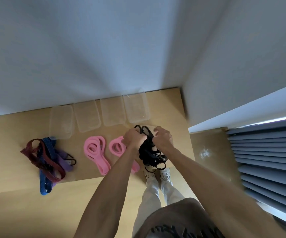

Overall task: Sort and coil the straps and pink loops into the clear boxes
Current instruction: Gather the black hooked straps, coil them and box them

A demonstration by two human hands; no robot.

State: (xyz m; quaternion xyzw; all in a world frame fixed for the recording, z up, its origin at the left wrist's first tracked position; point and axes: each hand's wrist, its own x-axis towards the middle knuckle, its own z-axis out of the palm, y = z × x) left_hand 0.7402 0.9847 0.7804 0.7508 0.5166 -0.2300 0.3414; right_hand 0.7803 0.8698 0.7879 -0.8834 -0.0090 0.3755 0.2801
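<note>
A: Both your hands are on the tangled bundle of black fabric straps [150, 150]. Your left hand [134, 138] has its fingers curled tight around the top of it, and your right hand [162, 137] pinches a loop of it with bent fingers. The bundle hangs over the right end of the light wooden table [18, 152], in front of the 4 clear plastic boxes [112, 112] that stand in a row by the wall.

B: So what do I do well here?

A: I think you must separate 1 strap first. Keep your left hand as the anchor and pull only 1 loop with the right, slowly, so the rest does not knot more. Then wind it flat around your fingers.

B: And the other things?

A: The flat pink rubber loops [95, 152] lie in 2 heaps at the middle, beside your left arm. The heap of dark red, blue and purple woven straps [47, 155] lies at the left, with the blue end hanging over the table edge. None of them is in a box yet.
</note>
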